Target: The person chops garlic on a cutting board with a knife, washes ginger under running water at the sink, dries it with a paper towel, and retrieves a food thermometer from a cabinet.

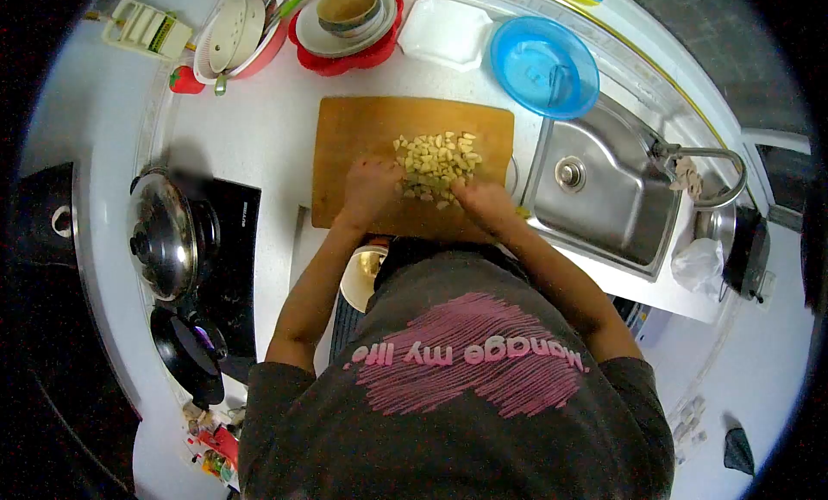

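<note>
A heap of diced pale-yellow pieces (440,159) lies on the right half of a wooden cutting board (354,129). My left hand (371,190) is at the heap's left edge, its fingers curled closed against the pieces. At the lower right edge, my right hand (485,203) also has bent fingers, the tips touching the dice. Both hands are slightly blurred, and whatever lies inside the fingers is hidden. Below the board's front edge, a white bowl (349,284) with something yellowish inside is partly covered by my body.
A steel sink (595,215) with a faucet (733,168) lies to the right. Behind the board are a blue basin (526,69), a white tray (444,33), stacked bowls on a red plate (323,62) and a colander (237,34). Leftward, a lidded pan (164,237) and a black pan (181,349) stand by the cooktop (233,267).
</note>
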A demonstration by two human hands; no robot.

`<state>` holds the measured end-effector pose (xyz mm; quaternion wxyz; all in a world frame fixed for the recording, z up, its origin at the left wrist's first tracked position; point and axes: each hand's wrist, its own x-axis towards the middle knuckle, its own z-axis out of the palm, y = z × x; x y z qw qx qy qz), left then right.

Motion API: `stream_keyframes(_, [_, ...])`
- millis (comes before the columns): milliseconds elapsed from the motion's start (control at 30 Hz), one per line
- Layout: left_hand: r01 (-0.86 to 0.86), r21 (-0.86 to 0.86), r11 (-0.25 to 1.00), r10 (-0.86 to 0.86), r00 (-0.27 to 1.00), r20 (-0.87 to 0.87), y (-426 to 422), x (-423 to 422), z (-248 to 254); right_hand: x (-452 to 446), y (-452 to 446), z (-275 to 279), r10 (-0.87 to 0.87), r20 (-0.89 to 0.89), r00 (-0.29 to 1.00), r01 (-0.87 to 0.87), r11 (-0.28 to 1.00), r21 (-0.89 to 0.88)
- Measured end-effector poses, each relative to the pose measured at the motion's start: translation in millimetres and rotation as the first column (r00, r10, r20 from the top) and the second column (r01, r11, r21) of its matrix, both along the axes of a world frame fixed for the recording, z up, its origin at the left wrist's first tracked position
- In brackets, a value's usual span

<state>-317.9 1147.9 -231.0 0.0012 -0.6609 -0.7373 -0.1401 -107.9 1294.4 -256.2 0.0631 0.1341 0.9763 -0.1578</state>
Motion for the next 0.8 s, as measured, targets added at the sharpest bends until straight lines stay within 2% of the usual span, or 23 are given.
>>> stream_keyframes(67, [-0.022, -0.045, 0.999, 0.023, 0.999, 0.022, 5.0, -0.3, 30.4, -7.6, 5.7, 22.9, 0.009, 0.028, 1.000, -0.009, 1.000, -0.001])
stream_keyframes(167, [0.007, 0.018, 1.000, -0.008, 0.999, 0.043, 11.6, -6.7, 17.5, -17.3, 16.0, 29.0, 0.040, 0.045, 0.998, -0.040, 0.999, 0.014])
stream_keyframes(267, [0.021, -0.012, 1.000, -0.022, 1.000, -0.018, 15.7, -14.4, -21.4, -19.8, 19.6, 17.7, 0.029, 0.078, 0.997, -0.032, 0.999, 0.027])
stream_keyframes(467, [0.011, -0.050, 0.999, -0.012, 1.000, -0.009, 18.3, -17.4, -31.3, -19.9, 18.7, 2.2, -0.010, 0.055, 0.998, 0.015, 0.996, -0.088])
stream_keyframes(567, [0.041, 0.050, 0.998, -0.036, 0.994, -0.103, 17.1, -12.2, -30.0, -13.6, 19.6, -14.9, -0.020, 0.041, 0.999, 0.025, 0.994, -0.111])
stream_keyframes(700, [0.043, -0.004, 0.999, -0.043, 0.995, -0.092, 21.1, -13.2, -22.9, -8.6, 24.7, -13.5, 0.012, -0.035, 0.999, -0.017, 0.989, -0.149])
stream_keyframes(800, [0.024, -0.015, 1.000, -0.026, 0.997, -0.072, 18.1, -9.2, -4.5, -6.0, 17.9, -5.2, -0.016, -0.068, 0.998, 0.016, 1.000, -0.002])
